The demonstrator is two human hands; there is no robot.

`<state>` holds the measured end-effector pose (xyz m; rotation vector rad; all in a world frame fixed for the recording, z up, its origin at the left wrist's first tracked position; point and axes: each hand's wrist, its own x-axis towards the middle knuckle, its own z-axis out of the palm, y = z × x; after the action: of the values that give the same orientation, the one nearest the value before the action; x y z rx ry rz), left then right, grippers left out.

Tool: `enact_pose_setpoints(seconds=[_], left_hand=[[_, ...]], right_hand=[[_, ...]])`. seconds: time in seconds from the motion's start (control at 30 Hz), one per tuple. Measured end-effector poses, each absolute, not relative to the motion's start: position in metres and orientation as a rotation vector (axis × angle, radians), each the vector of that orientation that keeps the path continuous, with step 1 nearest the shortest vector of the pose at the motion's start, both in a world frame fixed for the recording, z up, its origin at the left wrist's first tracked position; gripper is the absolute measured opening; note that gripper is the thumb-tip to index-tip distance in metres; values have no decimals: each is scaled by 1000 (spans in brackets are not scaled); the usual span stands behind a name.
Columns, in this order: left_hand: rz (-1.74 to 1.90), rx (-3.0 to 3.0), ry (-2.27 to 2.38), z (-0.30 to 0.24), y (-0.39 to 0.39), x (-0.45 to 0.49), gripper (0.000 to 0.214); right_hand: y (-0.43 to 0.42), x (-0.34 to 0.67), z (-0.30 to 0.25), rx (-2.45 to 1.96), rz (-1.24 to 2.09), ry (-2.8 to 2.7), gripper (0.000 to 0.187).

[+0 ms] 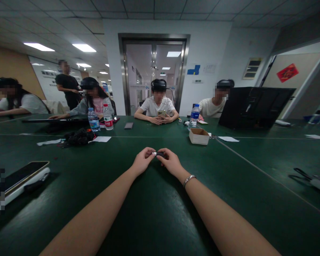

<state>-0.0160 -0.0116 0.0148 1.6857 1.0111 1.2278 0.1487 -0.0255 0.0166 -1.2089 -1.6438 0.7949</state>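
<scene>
A small dark stick-shaped object with a shiny silver section (159, 154) is held level between my two hands, above the green table (160, 206). My left hand (144, 160) pinches it at the silver end. Around the dark end, the fingers of my right hand (172, 161) are closed. Its exact kind is too small to make out, and fingertips cover both ends. A silver bracelet (189, 180) circles my right wrist.
Ahead to the right stands an open cardboard box (199, 137). Bottles (94, 121), black cables (78, 137) and a monitor (256, 108) are farther off. At left a phone (24, 177) lies on a white object. Several people sit across the table.
</scene>
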Motion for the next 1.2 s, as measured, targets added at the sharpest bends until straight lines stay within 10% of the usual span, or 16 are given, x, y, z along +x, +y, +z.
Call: enact_pose_setpoints(seconds=[1.2], left_hand=[[1249, 1659, 947, 21, -16, -15, 27]], right_hand=[[-23, 150, 18, -1151, 963, -1538, 29]])
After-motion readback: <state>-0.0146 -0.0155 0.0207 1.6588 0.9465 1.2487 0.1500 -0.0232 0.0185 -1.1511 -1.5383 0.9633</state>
